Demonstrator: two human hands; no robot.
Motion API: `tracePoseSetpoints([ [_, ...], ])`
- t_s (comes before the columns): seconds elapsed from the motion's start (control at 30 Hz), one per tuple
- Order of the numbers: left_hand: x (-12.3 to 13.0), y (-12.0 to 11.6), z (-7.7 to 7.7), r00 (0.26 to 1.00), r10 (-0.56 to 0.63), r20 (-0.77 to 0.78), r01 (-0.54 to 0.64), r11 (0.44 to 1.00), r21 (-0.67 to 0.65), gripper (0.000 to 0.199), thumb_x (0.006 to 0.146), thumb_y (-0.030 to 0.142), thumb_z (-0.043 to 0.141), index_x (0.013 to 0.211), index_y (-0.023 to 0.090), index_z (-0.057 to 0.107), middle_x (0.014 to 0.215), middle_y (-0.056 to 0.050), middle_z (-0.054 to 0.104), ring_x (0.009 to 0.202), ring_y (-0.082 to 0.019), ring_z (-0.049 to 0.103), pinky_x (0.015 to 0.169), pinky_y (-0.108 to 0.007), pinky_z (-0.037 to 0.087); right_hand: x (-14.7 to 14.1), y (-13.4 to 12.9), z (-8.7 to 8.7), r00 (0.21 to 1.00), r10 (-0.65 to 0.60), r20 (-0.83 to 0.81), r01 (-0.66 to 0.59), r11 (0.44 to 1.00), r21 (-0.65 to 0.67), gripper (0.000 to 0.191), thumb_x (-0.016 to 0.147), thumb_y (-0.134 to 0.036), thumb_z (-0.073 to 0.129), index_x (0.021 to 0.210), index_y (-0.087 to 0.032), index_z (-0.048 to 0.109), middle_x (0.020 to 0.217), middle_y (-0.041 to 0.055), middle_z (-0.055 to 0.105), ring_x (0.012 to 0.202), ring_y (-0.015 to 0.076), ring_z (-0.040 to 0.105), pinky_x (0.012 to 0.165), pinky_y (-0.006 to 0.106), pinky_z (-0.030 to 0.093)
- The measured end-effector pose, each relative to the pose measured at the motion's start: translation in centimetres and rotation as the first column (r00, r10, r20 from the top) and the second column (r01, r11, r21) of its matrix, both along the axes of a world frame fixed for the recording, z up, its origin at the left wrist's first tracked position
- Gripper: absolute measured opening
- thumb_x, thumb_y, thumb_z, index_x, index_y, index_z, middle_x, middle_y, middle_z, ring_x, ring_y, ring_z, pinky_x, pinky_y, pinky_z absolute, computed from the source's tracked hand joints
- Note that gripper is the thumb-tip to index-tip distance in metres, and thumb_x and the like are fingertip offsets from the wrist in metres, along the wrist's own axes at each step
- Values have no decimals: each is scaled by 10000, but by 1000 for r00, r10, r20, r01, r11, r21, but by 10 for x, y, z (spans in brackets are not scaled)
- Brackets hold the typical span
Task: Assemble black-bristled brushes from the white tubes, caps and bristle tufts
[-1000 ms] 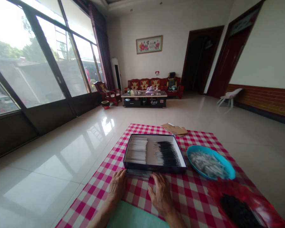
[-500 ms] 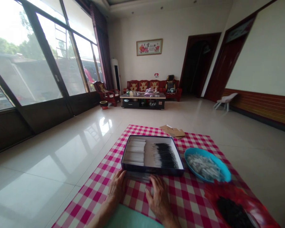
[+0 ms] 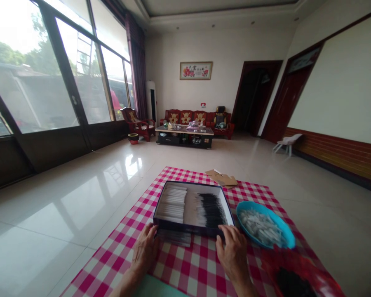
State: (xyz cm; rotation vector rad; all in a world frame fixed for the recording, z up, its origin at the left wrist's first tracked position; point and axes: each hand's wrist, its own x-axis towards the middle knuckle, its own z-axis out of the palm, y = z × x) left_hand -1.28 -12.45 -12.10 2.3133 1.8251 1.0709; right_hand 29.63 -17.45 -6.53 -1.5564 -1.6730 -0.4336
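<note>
A shallow dark-blue box [image 3: 185,227] with a white inside holds a row of white tubes [image 3: 172,204] on its left and a bundle of thin black-ended sticks [image 3: 212,210] on its right. In front of it, several clear strips or tubes [image 3: 174,238] lie flat on the cloth. My left hand [image 3: 144,247] rests at their left end by the box's front left corner, its fingers bent and holding nothing I can see. At the front right corner, my right hand [image 3: 233,249] touches the box wall with fingers apart and thumb out.
A blue oval bowl [image 3: 292,237] of whitish translucent pieces stands right of the box. Nearer lies a red plastic bag [image 3: 273,264] with black contents. Cardboard pieces [image 3: 222,178] lie beyond the box on the checkered cloth [image 3: 185,268]. A coffee table [image 3: 185,131] and sofa stand farther off.
My right hand has left the right end of the clear strips and moved right to the box's front right corner. My left hand stays by the strips' left end. The view has tilted up.
</note>
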Motion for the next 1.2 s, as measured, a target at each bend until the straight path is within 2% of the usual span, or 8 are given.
tracePoseSetpoints([
  [0.2,-4,11,-5,1000,-24,0,24,999,45,291,856,201,454,1125,170,563,1234,-138,533,1019,-233,605,819,-355,529,-9,-4,-6,992,65,-106,-62,998,25,191,858,-235,452,1007,-199,566,951,107,603,918,265,576,817,453,475],
  [0.4,-7,11,2,1000,-23,-14,24,997,78,264,876,231,438,1094,191,581,1213,-116,549,988,-225,613,774,-333,536,-12,-11,0,995,63,-82,-58,996,61,236,845,-211,477,1068,-182,548,1022,128,604,992,282,558,848,489,463],
  [0.53,-7,10,28,999,39,-5,-38,987,154,253,903,286,416,1060,201,596,1137,-93,582,951,-221,609,753,-328,524,-14,-26,2,989,95,-116,-74,981,177,304,843,-178,493,1145,-198,524,1091,125,597,1071,286,531,906,516,431],
  [0.63,8,20,59,1000,-21,-18,24,983,184,243,907,279,417,1041,201,604,1103,-75,590,962,-201,586,776,-295,500,-17,-40,-10,977,173,-125,-146,969,198,316,834,-132,496,1135,-219,539,1025,102,624,1004,262,572,878,481,465],
  [0.73,37,42,88,971,-161,-178,174,983,59,254,908,217,397,1030,184,617,1067,-77,598,966,-192,561,814,-289,467,-24,-48,-29,968,223,-117,-203,965,164,307,829,-121,498,1105,-237,564,976,84,645,948,245,604,821,422,508],
  [0.83,69,68,105,919,-248,-305,234,969,-83,237,889,191,425,972,210,646,975,-60,614,908,-190,559,786,-290,457,-31,-50,-41,952,266,-147,-258,963,76,263,842,-134,474,1055,-240,585,938,70,652,889,222,625,763,364,532],
  [1.0,98,96,102,887,-285,-363,240,957,-163,252,859,128,419,816,194,659,863,-76,593,863,-198,557,690,-273,448,-39,-51,-34,932,311,-184,-325,945,-46,217,847,-150,450,983,-243,593,875,49,648,807,204,635,713,337,541],
  [1.2,95,102,95,875,-285,-391,221,954,-201,301,892,161,360,840,191,655,870,-96,581,858,-220,551,648,-286,445,-38,-52,-27,924,332,-192,-355,929,-102,245,835,-134,451,1004,-278,555,871,47,645,802,222,625,713,356,540],
])
